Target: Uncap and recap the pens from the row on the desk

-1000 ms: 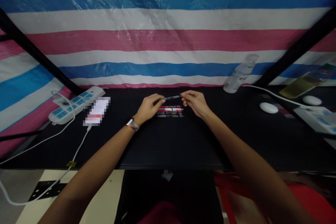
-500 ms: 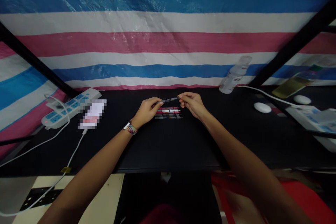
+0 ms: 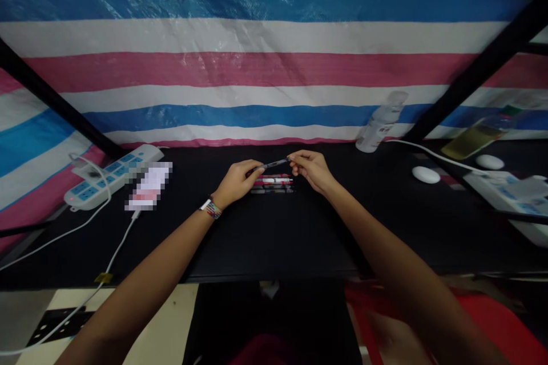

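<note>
Forearms (image 3: 158, 274) stretched out over a black tabletop (image 3: 274, 239), with a colorful bracelet (image 3: 213, 209) on the left wrist. Bit further in there's a little row of pens (image 3: 274, 181), red, white and dark ones side by side. Just past those is the dark pen (image 3: 276, 163), slightly slanted: left hand (image 3: 237, 181) has thumb and fingers clamped on one end, right hand (image 3: 311, 170) is pinching the other. Behind that, a whitish bottle (image 3: 380, 124) off to the right and striped tarp (image 3: 274, 68) across the back.

A black tabletop (image 3: 291, 239) carries pens (image 3: 272, 181), a phone (image 3: 149, 185), a power strip (image 3: 116, 169) and a bottle (image 3: 377, 128).
</note>
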A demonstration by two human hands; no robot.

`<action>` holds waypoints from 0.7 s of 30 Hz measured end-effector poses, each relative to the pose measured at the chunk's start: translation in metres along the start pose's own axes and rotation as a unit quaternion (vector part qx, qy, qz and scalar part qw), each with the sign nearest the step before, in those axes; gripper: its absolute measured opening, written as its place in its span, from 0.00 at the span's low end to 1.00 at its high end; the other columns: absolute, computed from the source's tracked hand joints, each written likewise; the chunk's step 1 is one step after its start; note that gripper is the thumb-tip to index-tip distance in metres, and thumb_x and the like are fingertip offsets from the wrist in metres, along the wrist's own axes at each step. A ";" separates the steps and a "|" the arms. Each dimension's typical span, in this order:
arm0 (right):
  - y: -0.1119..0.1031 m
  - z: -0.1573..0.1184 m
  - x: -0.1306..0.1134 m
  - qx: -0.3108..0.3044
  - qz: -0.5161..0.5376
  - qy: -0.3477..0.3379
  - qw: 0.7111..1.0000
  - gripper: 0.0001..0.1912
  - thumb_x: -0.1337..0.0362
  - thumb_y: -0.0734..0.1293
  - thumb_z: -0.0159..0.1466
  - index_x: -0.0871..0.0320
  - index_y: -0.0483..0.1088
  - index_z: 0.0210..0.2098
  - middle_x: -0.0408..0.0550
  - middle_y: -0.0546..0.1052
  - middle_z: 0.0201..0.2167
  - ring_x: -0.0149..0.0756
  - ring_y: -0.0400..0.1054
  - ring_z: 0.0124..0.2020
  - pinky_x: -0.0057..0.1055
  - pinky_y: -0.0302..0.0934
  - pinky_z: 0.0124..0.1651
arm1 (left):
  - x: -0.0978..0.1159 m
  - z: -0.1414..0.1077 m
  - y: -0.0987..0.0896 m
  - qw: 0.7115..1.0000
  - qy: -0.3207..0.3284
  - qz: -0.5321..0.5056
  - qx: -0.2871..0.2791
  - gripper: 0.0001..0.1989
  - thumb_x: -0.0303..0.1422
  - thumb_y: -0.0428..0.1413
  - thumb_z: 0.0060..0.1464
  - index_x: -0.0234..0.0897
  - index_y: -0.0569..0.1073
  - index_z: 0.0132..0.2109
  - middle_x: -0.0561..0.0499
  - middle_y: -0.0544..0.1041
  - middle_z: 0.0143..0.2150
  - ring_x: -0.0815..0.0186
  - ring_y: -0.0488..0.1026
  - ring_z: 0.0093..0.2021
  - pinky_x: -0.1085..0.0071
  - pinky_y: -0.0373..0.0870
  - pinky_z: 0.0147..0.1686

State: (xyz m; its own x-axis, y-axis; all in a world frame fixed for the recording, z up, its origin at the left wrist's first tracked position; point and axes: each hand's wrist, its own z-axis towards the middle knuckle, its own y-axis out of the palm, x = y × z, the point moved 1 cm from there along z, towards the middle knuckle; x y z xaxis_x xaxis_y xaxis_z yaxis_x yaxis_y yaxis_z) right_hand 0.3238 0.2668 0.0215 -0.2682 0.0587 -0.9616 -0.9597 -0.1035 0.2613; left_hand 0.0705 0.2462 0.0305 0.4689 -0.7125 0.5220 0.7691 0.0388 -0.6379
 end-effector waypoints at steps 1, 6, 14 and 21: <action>0.000 0.000 0.001 -0.001 0.000 0.000 1.000 0.17 0.55 0.85 0.51 0.59 0.84 0.33 0.46 0.78 0.25 0.30 0.67 0.24 0.31 0.65 0.28 | 0.000 0.000 0.000 1.000 0.001 0.000 0.000 0.13 0.39 0.56 0.75 0.37 0.83 0.49 0.46 0.85 0.41 0.62 0.81 0.38 0.66 0.76 0.42; 0.000 0.000 0.002 -0.002 0.005 0.004 1.000 0.16 0.56 0.85 0.51 0.59 0.84 0.33 0.46 0.78 0.25 0.29 0.67 0.23 0.31 0.65 0.28 | -0.001 -0.001 0.000 1.000 0.003 0.007 -0.004 0.13 0.39 0.57 0.75 0.37 0.83 0.49 0.46 0.85 0.42 0.62 0.81 0.39 0.65 0.76 0.43; 0.000 -0.001 0.003 -0.001 0.002 0.007 1.000 0.13 0.58 0.83 0.53 0.59 0.83 0.33 0.46 0.78 0.25 0.30 0.67 0.24 0.31 0.65 0.29 | -0.001 -0.001 -0.001 1.000 0.006 0.011 -0.006 0.13 0.39 0.56 0.75 0.37 0.83 0.49 0.45 0.86 0.43 0.61 0.82 0.40 0.65 0.78 0.44; 0.001 0.000 0.003 0.002 0.002 0.012 1.000 0.14 0.58 0.84 0.52 0.59 0.83 0.32 0.46 0.78 0.26 0.30 0.67 0.25 0.32 0.65 0.30 | -0.002 -0.001 -0.001 1.000 -0.001 0.010 -0.010 0.14 0.40 0.56 0.74 0.36 0.84 0.49 0.45 0.86 0.43 0.60 0.83 0.40 0.64 0.78 0.44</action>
State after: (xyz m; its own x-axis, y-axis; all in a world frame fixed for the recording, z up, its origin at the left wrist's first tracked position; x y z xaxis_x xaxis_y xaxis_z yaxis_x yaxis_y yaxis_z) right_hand 0.3220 0.2666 0.0192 -0.2700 0.0343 -0.9622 -0.9589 -0.0998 0.2655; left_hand 0.0682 0.2468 0.0296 0.4840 -0.7109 0.5102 0.7507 0.0378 -0.6595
